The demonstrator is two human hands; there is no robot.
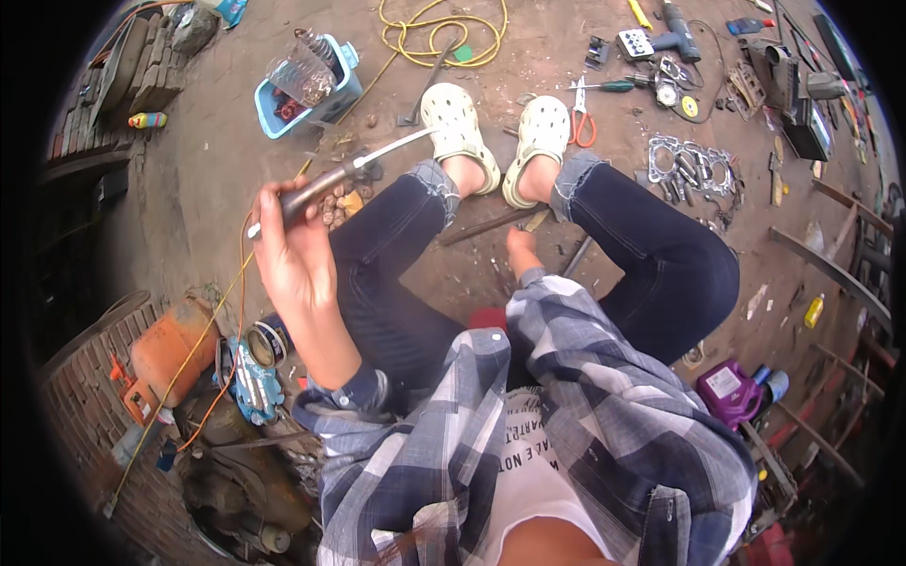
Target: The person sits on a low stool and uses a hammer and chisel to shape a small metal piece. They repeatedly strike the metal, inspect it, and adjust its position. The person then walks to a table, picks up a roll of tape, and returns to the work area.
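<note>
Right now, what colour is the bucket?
The bucket is light blue, shown best in the head view.

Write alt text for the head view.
A person's left hand grips a dark-handled tool with a pale shaft above brown ground; the right hand is low between the legs, its grip unclear. Around the pale clogs are orange-handled scissors, a blue bin and a purple jug.

Right hand (520,249), grip too small to tell! Plaid shirt (613,377) hides part of that red object (487,319), and the top edge clips the yellow hose (506,24).
</note>
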